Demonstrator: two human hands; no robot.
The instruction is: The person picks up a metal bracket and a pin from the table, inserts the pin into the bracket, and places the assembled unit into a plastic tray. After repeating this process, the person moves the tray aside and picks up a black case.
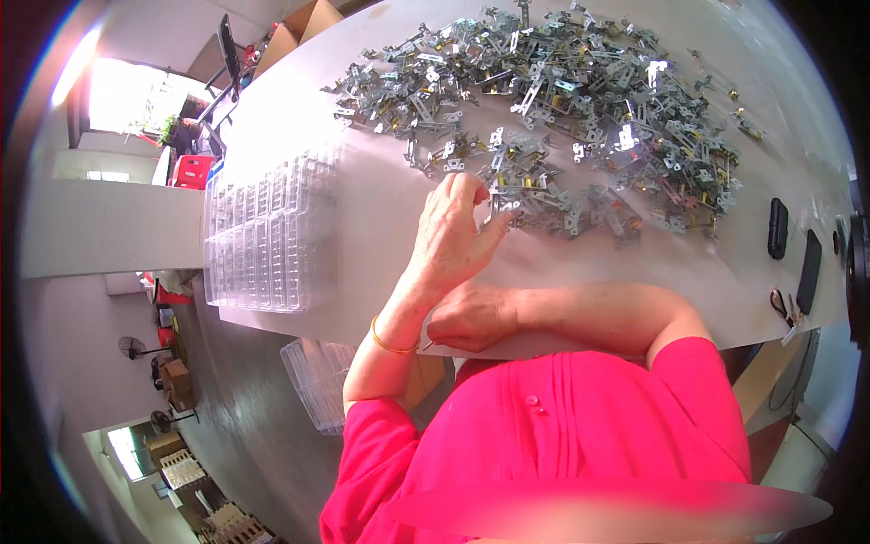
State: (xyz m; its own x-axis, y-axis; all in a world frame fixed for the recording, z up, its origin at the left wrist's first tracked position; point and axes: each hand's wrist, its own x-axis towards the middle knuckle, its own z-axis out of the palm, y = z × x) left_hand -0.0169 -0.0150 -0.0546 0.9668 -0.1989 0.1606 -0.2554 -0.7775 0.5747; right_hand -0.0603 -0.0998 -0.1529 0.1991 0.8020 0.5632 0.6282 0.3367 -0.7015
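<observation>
Scanning from the left on my remote feed: bright window [127, 102], fan [132, 348] and carton [178, 384] on the far side of the room. Next, stacked clear trays [263, 238] at the left end of the table [385, 227]; a clear case [317, 381] sits lower, below the tabletop.

Then the left hand [450, 227], gold bangle [391, 348] at its wrist, fingers toward the near edge of the heap [580, 91]. Thumb and forefinger stand apart with a metal part [495, 205] between them; I cannot tell whether they pinch it.

Right hand [473, 317] lies low by the table's near edge, close beside the left wrist, forearm [589, 310] laid across from the right. I read its fingers as folded round a small piece [429, 344], only the end showing.

Heap itself: silvery parts, some yellowish bits, tangled, spread wide over the far middle and right of the table.

Farther right, well apart from both hands: black box [778, 228], dark slab [808, 272], small tool [790, 319] with a black loop.
</observation>
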